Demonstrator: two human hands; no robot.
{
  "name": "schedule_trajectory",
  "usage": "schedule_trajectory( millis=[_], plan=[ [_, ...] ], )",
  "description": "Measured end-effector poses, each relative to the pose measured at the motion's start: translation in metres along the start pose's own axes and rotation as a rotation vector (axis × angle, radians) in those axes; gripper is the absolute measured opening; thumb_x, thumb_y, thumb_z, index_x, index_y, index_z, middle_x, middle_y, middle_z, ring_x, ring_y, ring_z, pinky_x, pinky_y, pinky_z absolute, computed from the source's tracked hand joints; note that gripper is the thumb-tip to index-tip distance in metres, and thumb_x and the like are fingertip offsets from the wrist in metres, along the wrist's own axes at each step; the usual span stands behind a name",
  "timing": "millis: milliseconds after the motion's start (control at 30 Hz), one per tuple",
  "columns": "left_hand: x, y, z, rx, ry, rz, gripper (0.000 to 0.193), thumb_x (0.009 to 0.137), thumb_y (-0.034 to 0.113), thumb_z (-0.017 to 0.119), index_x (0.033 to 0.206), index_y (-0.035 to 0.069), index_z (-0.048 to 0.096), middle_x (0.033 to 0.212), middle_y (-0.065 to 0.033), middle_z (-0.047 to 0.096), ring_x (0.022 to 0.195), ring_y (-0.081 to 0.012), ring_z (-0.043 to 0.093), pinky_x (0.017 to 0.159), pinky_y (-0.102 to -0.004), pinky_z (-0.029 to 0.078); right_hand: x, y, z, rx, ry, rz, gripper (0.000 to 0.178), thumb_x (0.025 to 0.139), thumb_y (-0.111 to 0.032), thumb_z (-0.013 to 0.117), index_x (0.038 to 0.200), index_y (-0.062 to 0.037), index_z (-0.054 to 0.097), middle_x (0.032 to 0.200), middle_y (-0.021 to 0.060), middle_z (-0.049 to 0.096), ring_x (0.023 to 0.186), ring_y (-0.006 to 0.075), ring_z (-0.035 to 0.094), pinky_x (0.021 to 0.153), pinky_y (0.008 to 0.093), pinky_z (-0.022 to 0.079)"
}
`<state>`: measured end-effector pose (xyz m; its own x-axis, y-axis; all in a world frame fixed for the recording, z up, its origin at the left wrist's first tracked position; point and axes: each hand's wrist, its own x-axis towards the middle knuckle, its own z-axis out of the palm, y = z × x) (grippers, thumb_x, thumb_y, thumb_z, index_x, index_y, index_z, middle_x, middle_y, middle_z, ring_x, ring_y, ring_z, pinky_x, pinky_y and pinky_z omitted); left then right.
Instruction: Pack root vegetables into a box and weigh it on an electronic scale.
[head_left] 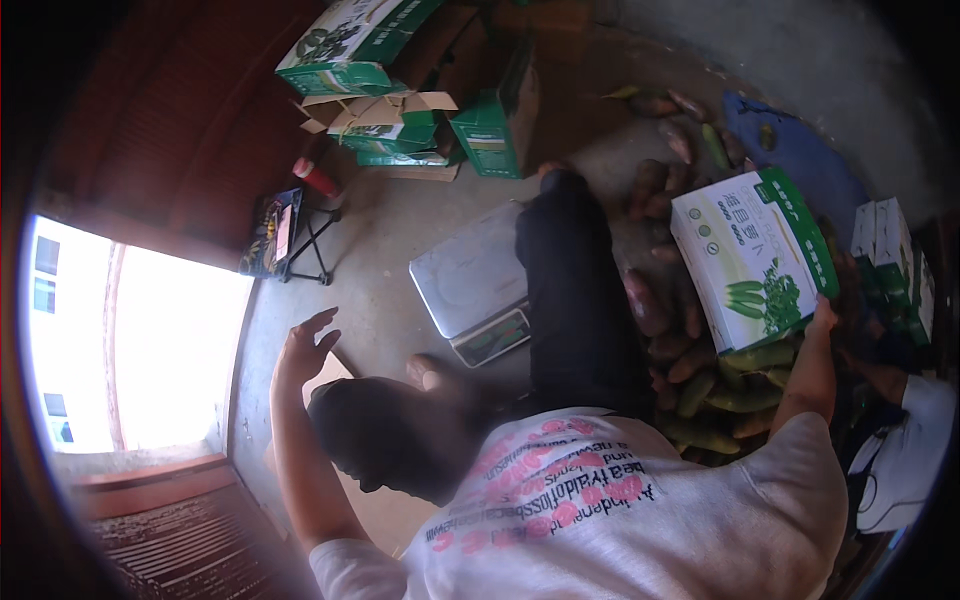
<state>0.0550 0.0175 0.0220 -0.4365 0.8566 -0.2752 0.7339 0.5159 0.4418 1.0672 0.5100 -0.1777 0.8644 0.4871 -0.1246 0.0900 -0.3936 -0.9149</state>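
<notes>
Neither my left hand nor my right hand shows in the head view. A person in a white printed T-shirt (pixel 640 520) and black trousers sits right below the camera, head bent to the left. That person's left hand (pixel 305 345) is raised over the concrete floor, empty, fingers spread. Their right hand (pixel 825 315) touches the lower corner of a white and green carton (pixel 750 255), which is tilted over a heap of cucumbers (pixel 735 385) and sweet potatoes (pixel 650 300).
A platform scale (pixel 470 280) lies on the floor left of the person's legs. Stacked green and white cartons (pixel 400 90) stand at the back, more at the right (pixel 890 260). A white-sleeved arm (pixel 915 440) enters from the right edge. A bright doorway (pixel 150 350) is at the left.
</notes>
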Motion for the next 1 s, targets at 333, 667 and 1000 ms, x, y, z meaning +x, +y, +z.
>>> schedule_trajectory(
  millis=[333,667,1000],
  plan=[
    [0.008,0.043,-0.026,0.035,-0.008,-0.018,0.047,0.096,0.028,0.070,0.141,0.016,0.060,0.130,-0.0150,0.068,0.114,-0.0338,0.067,0.099,-0.0412,0.052,-0.019,-0.001,0.005,0.181,-0.760,0.099,0.044,0.084,-0.010,0.078,0.124,-0.0001,0.066,0.119,0.0098,0.070,0.104,0.0271,0.068,0.093,0.0391,0.051],
    [0.028,0.074,0.009,-0.105,0.128,0.248,0.043,0.097,0.021,0.069,0.138,0.012,0.062,0.132,-0.0127,0.068,0.118,-0.0303,0.067,0.098,-0.0398,0.054,-0.167,-0.203,0.033,0.063,-0.606,-0.928,0.035,0.092,-0.011,0.075,0.123,0.0011,0.065,0.110,0.0096,0.071,0.106,0.0164,0.063,0.090,0.0308,0.049],
    [0.036,0.042,0.008,-0.388,0.360,0.295,0.039,0.096,0.023,0.069,0.132,0.009,0.066,0.124,-0.0197,0.070,0.113,-0.0345,0.069,0.096,-0.0410,0.054,-0.474,-0.447,0.009,0.034,-0.409,-1.748,0.042,0.093,-0.016,0.076,0.127,0.0064,0.063,0.124,0.0158,0.068,0.112,0.0235,0.064,0.099,0.0359,0.049]
  ],
)
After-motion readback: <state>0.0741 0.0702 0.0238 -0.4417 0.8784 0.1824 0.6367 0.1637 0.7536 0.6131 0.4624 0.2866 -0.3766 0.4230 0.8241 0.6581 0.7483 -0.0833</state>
